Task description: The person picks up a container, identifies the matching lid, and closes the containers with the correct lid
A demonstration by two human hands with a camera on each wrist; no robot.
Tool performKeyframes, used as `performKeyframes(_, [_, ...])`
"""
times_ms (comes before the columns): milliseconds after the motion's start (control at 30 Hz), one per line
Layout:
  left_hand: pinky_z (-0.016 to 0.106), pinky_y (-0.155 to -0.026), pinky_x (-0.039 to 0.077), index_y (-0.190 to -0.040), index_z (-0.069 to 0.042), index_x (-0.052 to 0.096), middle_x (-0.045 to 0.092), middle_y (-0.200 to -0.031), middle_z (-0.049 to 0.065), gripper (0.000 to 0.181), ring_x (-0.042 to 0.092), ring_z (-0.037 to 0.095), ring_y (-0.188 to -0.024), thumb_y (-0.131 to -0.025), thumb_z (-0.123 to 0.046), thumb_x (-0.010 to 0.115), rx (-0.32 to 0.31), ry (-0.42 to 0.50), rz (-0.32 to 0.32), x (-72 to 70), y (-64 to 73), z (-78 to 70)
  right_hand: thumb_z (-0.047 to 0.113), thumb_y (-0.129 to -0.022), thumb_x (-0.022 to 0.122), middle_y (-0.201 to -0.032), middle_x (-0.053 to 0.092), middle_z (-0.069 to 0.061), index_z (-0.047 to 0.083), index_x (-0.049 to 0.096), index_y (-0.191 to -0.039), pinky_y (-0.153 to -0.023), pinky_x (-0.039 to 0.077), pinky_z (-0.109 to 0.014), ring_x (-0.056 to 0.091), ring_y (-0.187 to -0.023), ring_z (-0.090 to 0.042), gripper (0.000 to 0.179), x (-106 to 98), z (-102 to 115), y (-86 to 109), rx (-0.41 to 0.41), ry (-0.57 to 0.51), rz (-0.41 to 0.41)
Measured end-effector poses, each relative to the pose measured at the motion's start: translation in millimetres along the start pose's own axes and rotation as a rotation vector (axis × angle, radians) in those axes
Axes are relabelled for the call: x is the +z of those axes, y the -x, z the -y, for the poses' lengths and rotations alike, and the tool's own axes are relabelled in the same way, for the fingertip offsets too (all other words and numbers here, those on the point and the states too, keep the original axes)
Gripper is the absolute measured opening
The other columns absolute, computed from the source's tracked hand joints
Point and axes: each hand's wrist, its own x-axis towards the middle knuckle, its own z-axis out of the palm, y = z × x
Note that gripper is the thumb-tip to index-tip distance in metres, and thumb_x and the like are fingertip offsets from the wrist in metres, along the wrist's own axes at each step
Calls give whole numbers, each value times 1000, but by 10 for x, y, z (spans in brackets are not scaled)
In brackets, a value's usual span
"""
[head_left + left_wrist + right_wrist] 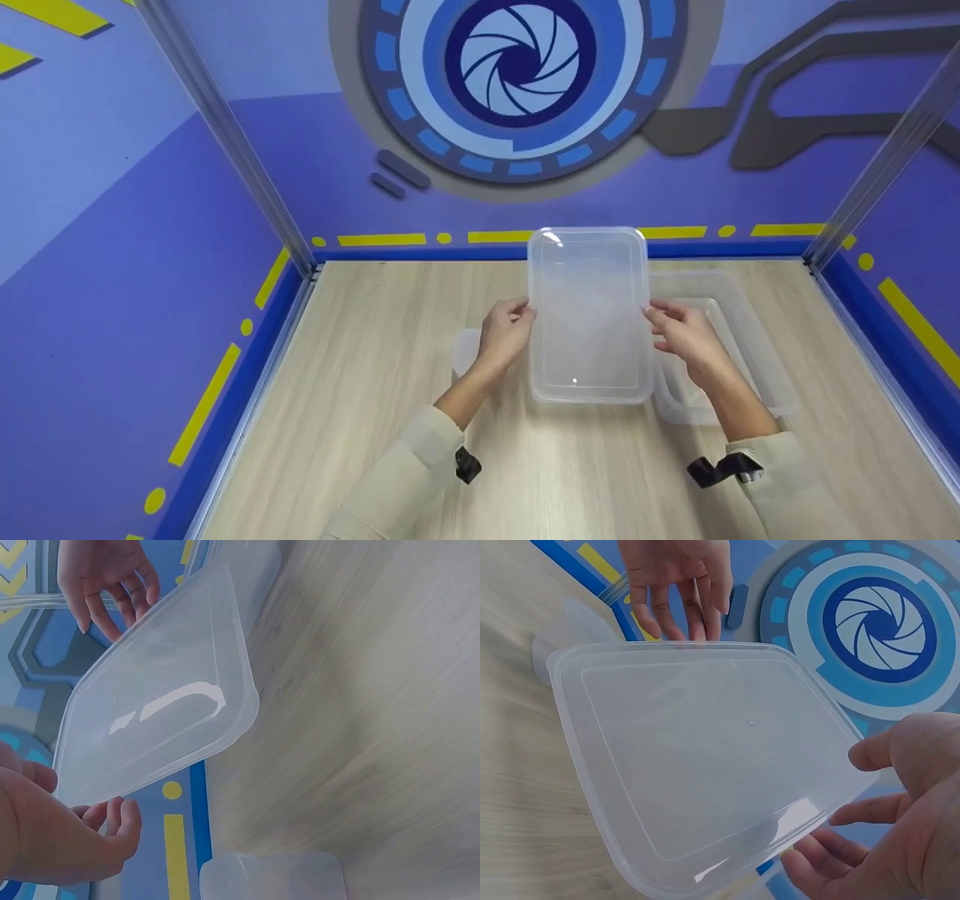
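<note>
A clear rectangular plastic lid (589,315) with rounded corners is held up above the table, its broad face toward the head camera. My left hand (507,335) pinches its left edge about halfway along. On the opposite edge my right hand (688,336) holds it between thumb and fingers. The right wrist view shows the lid (705,742) tilted, with the right hand (900,817) at its near edge. Behind the right forearm stands a large translucent plastic box (772,386), partly hidden by that arm.
A smaller translucent container (466,346) stands on the table beyond the left wrist, mostly covered by it; the left wrist view also catches this container (274,877). The wood-grain table (360,360) is bounded by a patterned back wall (300,165) and side walls.
</note>
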Motion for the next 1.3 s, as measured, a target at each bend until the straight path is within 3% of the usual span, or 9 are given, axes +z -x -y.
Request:
performKeyframes(300, [34, -95, 57, -136, -1, 69, 68, -121, 11, 37, 67, 25, -115, -105, -17, 59, 31, -32, -23, 15, -24, 18, 39, -112, 50, -158, 43, -30, -6, 33, -162, -119, 37, -59, 47, -137, -43, 69, -30, -16, 34, -3, 4, 8])
performKeyframes(600, [35, -101, 55, -142, -2, 65, 65, -124, 9, 40, 64, 25, -119, -108, -21, 56, 43, -27, 18, -10, -22, 2, 37, -113, 50, -157, 44, -30, -5, 33, -162, -120, 37, -57, 48, -137, -41, 67, -32, 29, 64, -17, -14, -7])
performKeyframes(933, [36, -102, 54, -141, -1, 65, 64, -121, 9, 37, 65, 25, -118, -108, -17, 57, 70, 11, -20, 14, -21, -61, 53, -113, 38, -153, 43, -32, -7, 29, -162, -122, 36, -54, 44, -142, -43, 79, -13, 40, 23, -1, -90, -38])
performKeyframes(1300, [38, -107, 52, -141, 0, 64, 65, -127, 11, 37, 64, 27, -121, -110, -18, 54, 80, 30, -39, 29, 0, -46, 53, -114, 32, -152, 40, -33, -6, 32, -161, -123, 34, -51, 41, -146, -43, 76, -4, 18, 12, -25, -192, -41])
